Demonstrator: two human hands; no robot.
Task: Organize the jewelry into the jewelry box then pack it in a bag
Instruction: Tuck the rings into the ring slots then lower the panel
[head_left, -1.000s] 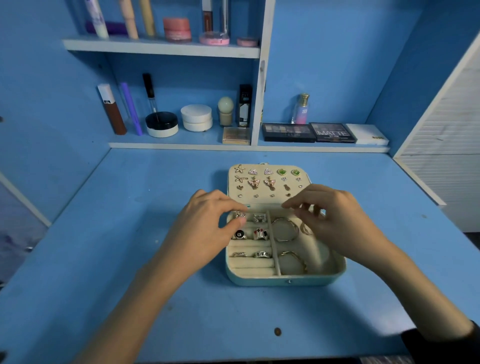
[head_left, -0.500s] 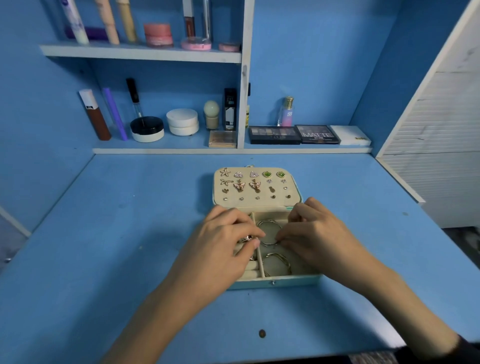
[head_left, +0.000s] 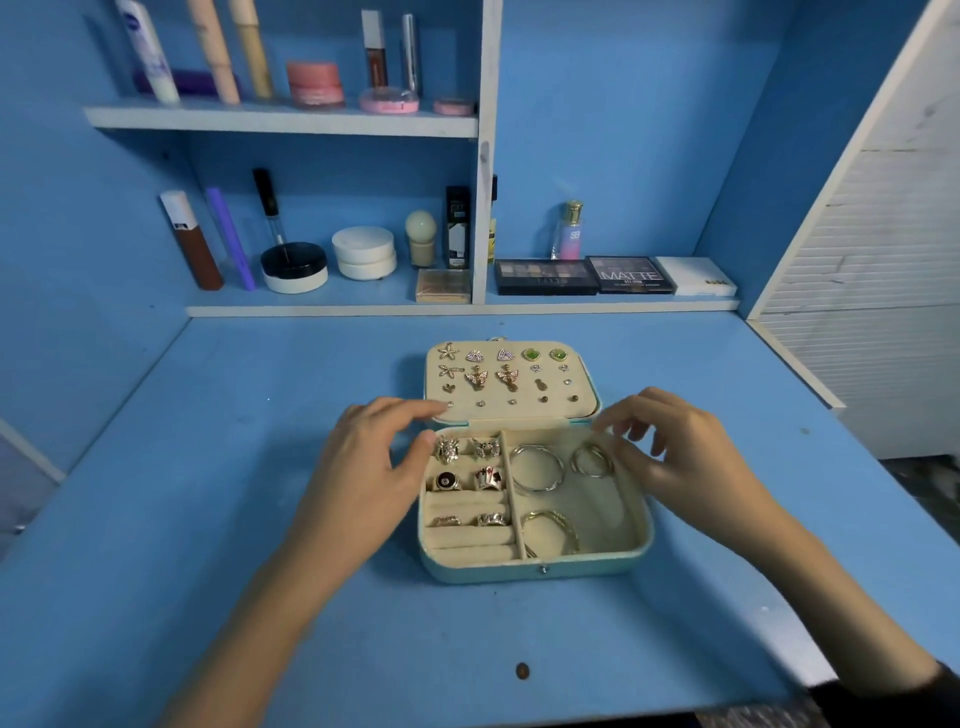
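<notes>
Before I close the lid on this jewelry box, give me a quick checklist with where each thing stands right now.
1. Rings seated in the roll slots: ok.
2. Hoops lying inside the right compartment: ok.
3. Earrings pinned on the lid: ok.
4. Left hand and right hand clear of the jewelry box: not ok, both hover at its rim.
5. Bag ready nearby: cannot tell, none in view.

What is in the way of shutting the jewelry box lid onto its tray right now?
Only the hands. The left hand puts its thumb over the back-left edge of the tray, and fingers of the right hand hover by the small hoop at back right. The rings and bangles lie inside it.
</notes>
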